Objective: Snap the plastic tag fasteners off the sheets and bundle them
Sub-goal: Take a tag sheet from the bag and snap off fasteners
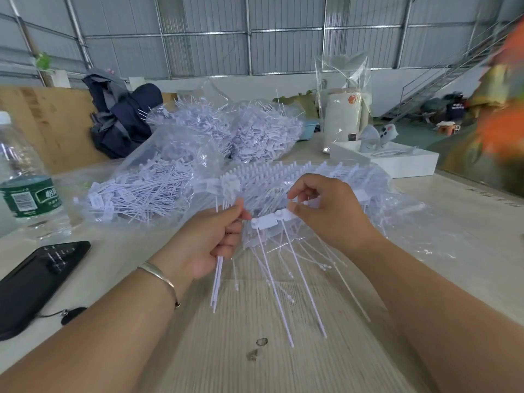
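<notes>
My left hand (pixel 212 239) grips a small bundle of white plastic tag fasteners (pixel 217 279), their thin tails pointing down toward me. My right hand (pixel 326 211) pinches the head end of a short strip of joined fasteners (pixel 272 221), whose long tails (pixel 289 279) hang over the table. Behind both hands lies a sheet of fasteners (pixel 272 171) standing in rows, on clear plastic. A clear bag of loose fasteners (pixel 141 188) sits to the left, with more bagged fasteners (pixel 226 129) farther back.
A water bottle (pixel 25 177) stands at the left edge, with a black phone (pixel 37 279) in front of it. A dark backpack (pixel 122 120) is behind the bags. A white tray (pixel 397 160) and a white canister (pixel 343 120) stand at the back right.
</notes>
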`<state>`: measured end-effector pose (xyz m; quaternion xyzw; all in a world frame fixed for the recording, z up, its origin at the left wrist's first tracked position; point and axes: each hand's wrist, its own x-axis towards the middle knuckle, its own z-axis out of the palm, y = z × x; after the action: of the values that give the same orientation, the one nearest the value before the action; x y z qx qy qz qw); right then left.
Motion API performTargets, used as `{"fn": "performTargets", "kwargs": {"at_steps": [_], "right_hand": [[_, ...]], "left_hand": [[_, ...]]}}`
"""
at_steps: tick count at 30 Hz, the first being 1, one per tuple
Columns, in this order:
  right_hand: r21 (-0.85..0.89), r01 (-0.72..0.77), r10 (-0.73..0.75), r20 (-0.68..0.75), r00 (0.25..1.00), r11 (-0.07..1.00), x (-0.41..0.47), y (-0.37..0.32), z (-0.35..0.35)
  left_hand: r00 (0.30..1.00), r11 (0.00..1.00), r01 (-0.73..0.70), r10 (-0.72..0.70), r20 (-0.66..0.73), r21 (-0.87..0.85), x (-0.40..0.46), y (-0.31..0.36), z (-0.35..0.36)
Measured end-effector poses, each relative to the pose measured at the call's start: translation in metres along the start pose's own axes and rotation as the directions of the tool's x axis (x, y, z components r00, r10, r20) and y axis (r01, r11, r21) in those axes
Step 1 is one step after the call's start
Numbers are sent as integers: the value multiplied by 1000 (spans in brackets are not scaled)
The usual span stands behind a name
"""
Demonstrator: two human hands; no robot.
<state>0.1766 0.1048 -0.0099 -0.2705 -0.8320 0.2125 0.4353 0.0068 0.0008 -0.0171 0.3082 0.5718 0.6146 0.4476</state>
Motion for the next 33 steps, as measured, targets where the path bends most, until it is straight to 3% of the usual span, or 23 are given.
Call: {"fn": "performTargets", "kwargs": {"at_steps": [5,9,15,17,20,22,25,28,30,33], "right_hand": [[-5,48,-47,8,999,999,-2,-4,3],[26,80,-79,-47,996,996,-2,-5,2],[-6,105,-105,-50,993,995,-2,-5,3],[-168,149,-159,-44,986,974,-1,-5,3],[-523,184,-233,-29,972,832,0,-2,6],[-583,127,-172,-23,985,802,0,-2,6],[-497,13,-27,-20,999,867,1,3,5],[-239,-123,124,-14,992,963,3,7,4],[-116,-163,162,-16,987,980,4,7,4],[-94,-167,162,-57,985,982,3,5,4]], "left_hand": [[997,970,-73,79,-15,234,-3,-7,5],[988,975,-87,111,-107,206,1,-9,2],[983,967,-143,164,-88,209,0,-9,3],[979,961,-154,181,-99,231,0,-9,5],[970,955,-165,202,-134,245,0,-9,5],[965,958,-162,204,-164,239,0,-8,4],[965,967,-160,195,-174,201,-1,-7,2],[974,975,-160,181,-135,153,-2,-6,3],[979,981,-159,171,-113,112,-2,-6,4],[983,987,-153,158,-90,56,-1,-6,5]]}}
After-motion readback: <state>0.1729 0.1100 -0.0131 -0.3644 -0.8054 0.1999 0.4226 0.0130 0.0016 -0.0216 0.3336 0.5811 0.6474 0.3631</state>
